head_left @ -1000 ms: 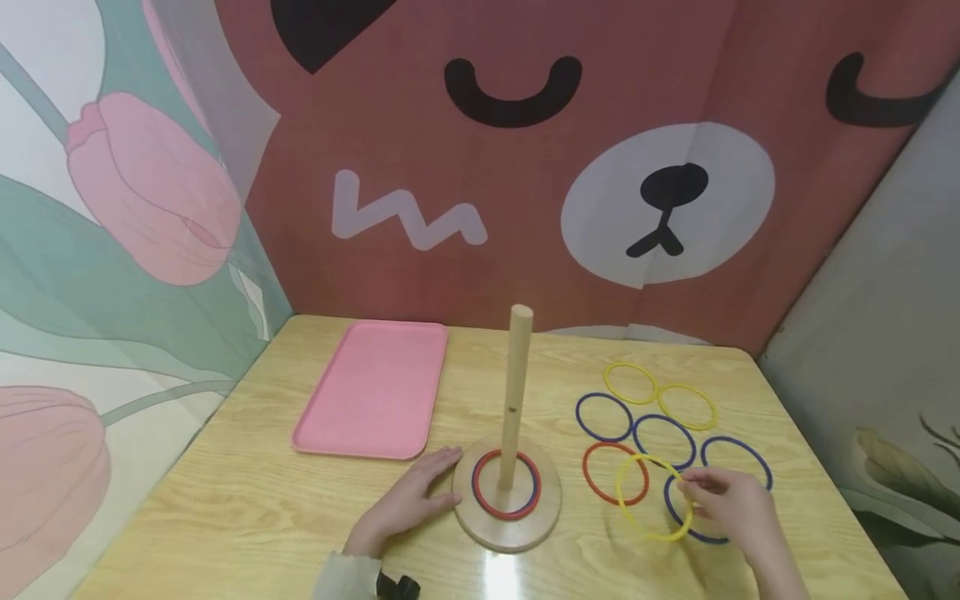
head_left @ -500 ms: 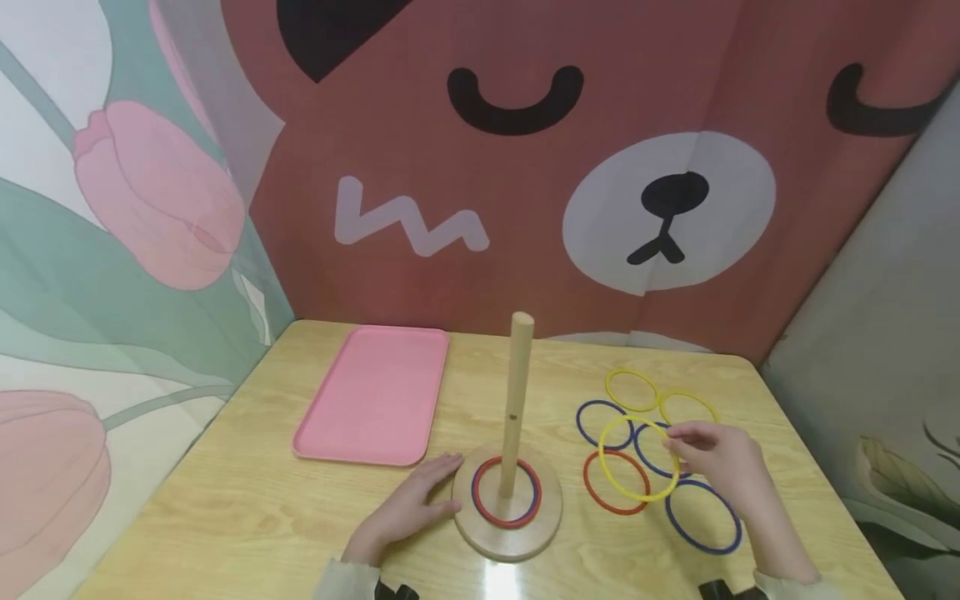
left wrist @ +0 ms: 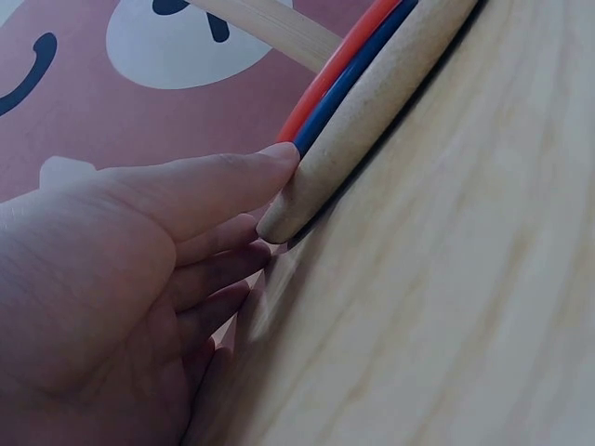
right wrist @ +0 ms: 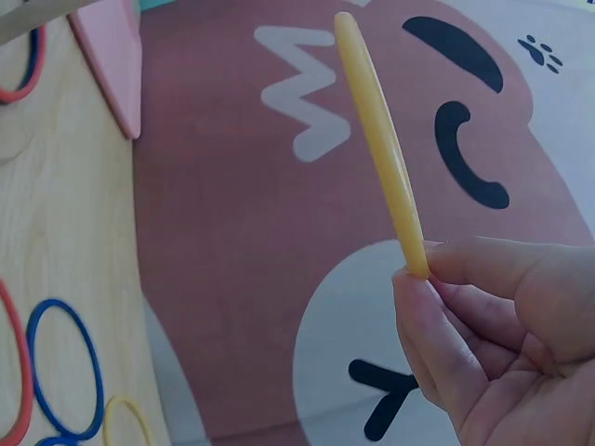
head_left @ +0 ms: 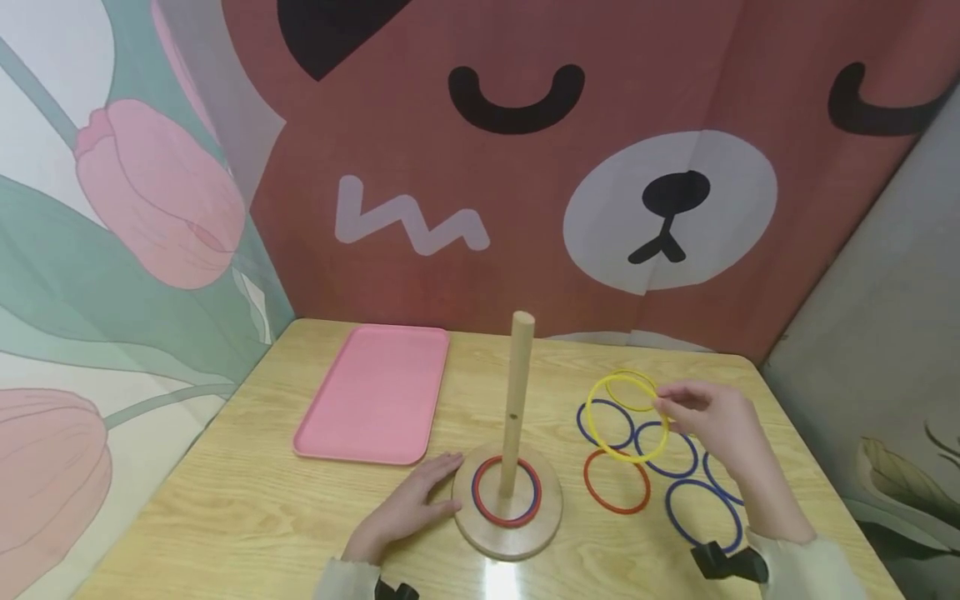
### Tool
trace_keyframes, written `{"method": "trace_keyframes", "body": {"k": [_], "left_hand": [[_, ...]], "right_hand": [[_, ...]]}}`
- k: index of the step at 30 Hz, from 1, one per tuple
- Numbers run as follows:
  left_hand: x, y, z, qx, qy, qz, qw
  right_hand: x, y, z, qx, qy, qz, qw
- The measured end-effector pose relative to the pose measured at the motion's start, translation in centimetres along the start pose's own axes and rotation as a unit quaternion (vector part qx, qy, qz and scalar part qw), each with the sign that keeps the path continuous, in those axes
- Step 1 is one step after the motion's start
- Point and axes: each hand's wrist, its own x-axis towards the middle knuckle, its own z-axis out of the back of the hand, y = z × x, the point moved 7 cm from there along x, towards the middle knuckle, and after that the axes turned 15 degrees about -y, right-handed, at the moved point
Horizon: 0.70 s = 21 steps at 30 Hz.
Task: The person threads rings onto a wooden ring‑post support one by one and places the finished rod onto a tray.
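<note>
My right hand (head_left: 716,421) pinches a yellow ring (right wrist: 381,149) by its edge between thumb and fingers. In the head view this ring is raised over the loose rings on the right. A round wooden base (head_left: 506,546) with an upright peg (head_left: 520,383) stands in front of me. Around the foot of the peg lie a red ring (left wrist: 330,79) and, beneath it, a blue ring (left wrist: 349,84). My left hand (head_left: 405,508) rests at the base's left edge, fingers extended, the thumb tip touching the rim.
A red ring (head_left: 587,483), several blue rings (head_left: 667,508) and a yellow ring (head_left: 630,372) lie flat on the table (head_left: 247,500), right of the base. My right hand and forearm cover part of them. A pink tray (head_left: 375,392) lies at the back left.
My right hand has lifted the yellow ring and carried it away from me, up and slightly left in the head view. The left hand has stayed at the base.
</note>
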Motion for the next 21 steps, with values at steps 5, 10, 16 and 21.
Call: {"method": "trace_keyframes", "body": {"k": [5,10,16,21], "left_hand": [[0.0,0.1,0.0,0.0,-0.001,0.0,1.0],[-0.1,0.0,0.0,0.002,-0.002,-0.002,1.0],[0.1,-0.1,0.0,0.007,-0.001,-0.011,0.9999],[0.0,-0.1,0.1,0.015,0.0,-0.011,0.9998]], "right_hand": [[0.9,1.6,0.4,0.029,-0.015,0.011,0.9994],[1.5,3.0,1.3,0.054,-0.04,0.012,0.9977],[2.3,5.2,2.0,0.084,-0.054,-0.001,0.995],[2.9,7.7,2.0,0.126,-0.042,0.0,0.9912]]}}
